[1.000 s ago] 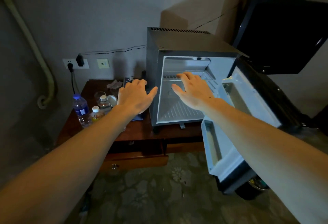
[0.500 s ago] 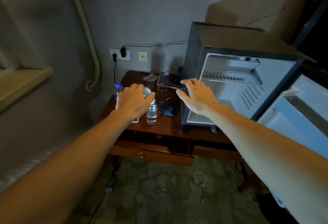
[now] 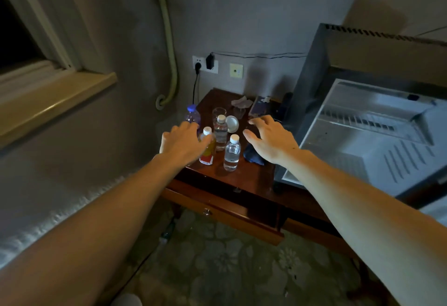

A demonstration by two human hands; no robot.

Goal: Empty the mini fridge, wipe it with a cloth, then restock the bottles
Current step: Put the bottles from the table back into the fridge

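Note:
The mini fridge [image 3: 377, 121] stands open at the right, its white inside holding nothing I can see. Left of it, on the dark wooden table [image 3: 251, 175], stand a clear water bottle [image 3: 231, 152], a second clear bottle [image 3: 220, 133], a yellow drink bottle with a red label [image 3: 208, 152] and a blue-capped bottle [image 3: 192, 114]. A dark blue cloth [image 3: 252, 156] lies crumpled by the fridge's corner. My left hand [image 3: 182, 142] reaches over the yellow bottle, fingers spread, partly hiding it. My right hand [image 3: 268, 137] hovers above the cloth with fingers loosely spread, holding nothing.
A drinking glass [image 3: 219, 112], a round white lid [image 3: 232, 123] and a small dark box [image 3: 257, 108] crowd the table's back. A wall socket with a plug and cable [image 3: 205, 64] sits behind. A window sill [image 3: 55, 104] juts out at the left. Patterned carpet lies below.
The view has swung left from the fridge to the table. Both hands have moved left with it, from the fridge opening to above the bottles and cloth.

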